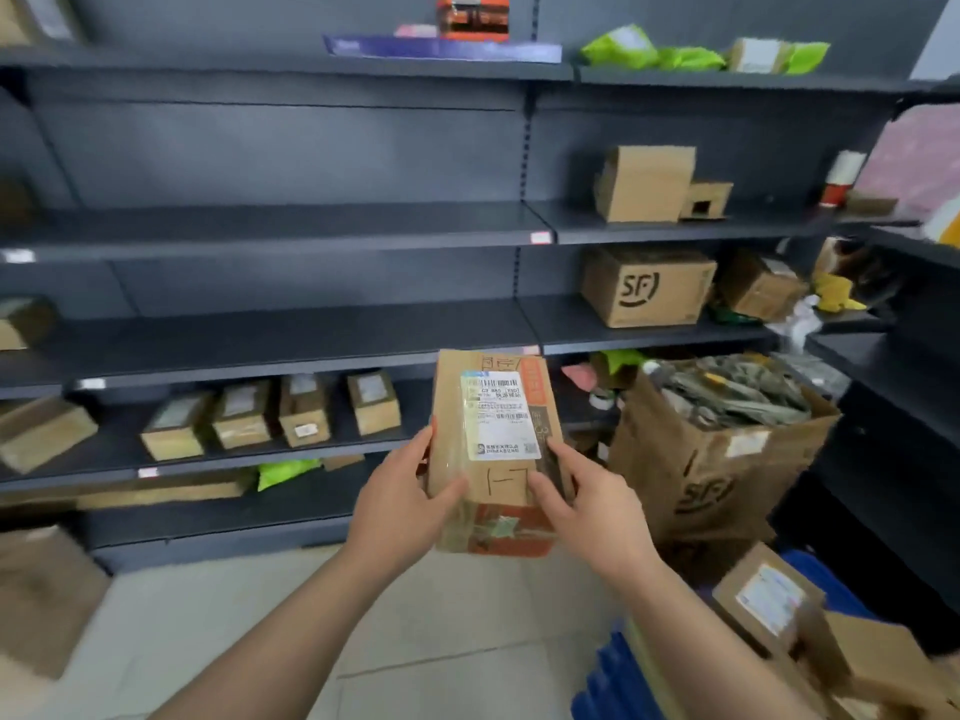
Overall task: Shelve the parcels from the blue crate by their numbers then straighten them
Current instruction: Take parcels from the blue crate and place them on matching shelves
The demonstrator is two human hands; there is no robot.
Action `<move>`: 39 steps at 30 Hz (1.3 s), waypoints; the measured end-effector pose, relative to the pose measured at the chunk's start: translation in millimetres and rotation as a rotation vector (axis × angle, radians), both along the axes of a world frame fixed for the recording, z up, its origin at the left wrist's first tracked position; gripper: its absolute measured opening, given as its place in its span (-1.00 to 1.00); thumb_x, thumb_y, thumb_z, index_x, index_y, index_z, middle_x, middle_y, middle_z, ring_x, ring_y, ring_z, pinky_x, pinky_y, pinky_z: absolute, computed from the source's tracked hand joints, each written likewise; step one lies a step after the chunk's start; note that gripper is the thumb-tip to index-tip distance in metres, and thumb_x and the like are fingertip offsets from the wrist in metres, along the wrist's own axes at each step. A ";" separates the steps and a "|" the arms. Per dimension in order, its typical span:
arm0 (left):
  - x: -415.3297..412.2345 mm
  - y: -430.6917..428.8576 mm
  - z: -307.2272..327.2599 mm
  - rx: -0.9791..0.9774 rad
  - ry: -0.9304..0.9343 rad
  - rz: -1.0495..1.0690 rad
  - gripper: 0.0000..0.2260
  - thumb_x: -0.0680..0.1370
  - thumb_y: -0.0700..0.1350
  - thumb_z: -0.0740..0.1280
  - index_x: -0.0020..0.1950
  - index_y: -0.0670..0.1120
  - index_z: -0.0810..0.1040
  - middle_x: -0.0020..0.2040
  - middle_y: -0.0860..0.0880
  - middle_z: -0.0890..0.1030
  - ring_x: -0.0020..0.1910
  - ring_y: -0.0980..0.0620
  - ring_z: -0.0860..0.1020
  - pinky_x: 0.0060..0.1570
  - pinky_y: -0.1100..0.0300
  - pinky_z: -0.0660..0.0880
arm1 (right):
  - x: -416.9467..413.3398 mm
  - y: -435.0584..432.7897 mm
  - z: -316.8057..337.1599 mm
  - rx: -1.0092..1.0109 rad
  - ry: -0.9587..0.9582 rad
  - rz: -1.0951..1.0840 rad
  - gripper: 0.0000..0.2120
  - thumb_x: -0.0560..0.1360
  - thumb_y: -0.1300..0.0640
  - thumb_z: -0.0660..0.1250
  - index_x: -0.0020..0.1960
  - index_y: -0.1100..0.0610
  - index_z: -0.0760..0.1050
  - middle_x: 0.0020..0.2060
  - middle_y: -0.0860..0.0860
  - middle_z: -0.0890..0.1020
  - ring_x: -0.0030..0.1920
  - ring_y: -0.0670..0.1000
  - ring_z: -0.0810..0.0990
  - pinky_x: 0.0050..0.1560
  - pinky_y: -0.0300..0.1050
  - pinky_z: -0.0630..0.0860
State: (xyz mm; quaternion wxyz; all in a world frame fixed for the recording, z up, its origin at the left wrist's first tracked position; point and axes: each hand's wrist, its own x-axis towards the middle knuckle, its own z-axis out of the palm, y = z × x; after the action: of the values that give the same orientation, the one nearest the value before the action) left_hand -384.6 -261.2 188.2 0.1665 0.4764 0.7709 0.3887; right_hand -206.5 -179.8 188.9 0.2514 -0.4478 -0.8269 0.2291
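Note:
I hold a brown cardboard parcel [493, 407] upright in front of me, its white shipping label and a handwritten number facing me. My left hand [400, 491] grips its left edge, thumb on the front. My right hand [587, 491] grips its right edge, thumb across the lower front. The blue crate [618, 672] sits at the bottom right on the floor with more cardboard parcels [769, 600] in it. The dark grey shelf unit [291, 231] stands ahead; several small boxes [306, 413] stand in a row on a lower shelf.
An SF box [647, 285] and two plain boxes [647, 184] sit on the right-hand shelves. A large open SF carton [711, 459] full of bagged items stands on the floor at right. Green mailers [691, 57] lie on the top shelf. A second shelf unit [893, 366] closes the right side.

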 end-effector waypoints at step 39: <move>-697.3 57.1 -76.6 -0.220 -0.090 0.403 -0.32 0.52 0.08 0.36 0.54 -0.01 0.14 0.31 0.09 0.49 0.19 0.12 0.51 0.14 0.21 0.47 | -762.8 158.3 -78.8 -0.101 -0.198 0.626 -0.48 0.57 -0.12 0.15 0.49 -0.02 0.19 0.27 -0.06 0.53 0.20 -0.04 0.52 0.15 -0.11 0.49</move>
State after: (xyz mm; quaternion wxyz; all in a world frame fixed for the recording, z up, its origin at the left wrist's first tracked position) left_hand -1081.9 -204.1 111.6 0.1705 0.2741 0.8800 0.3486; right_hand -969.2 -21.6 110.1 0.0645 -0.2039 -0.9324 0.2914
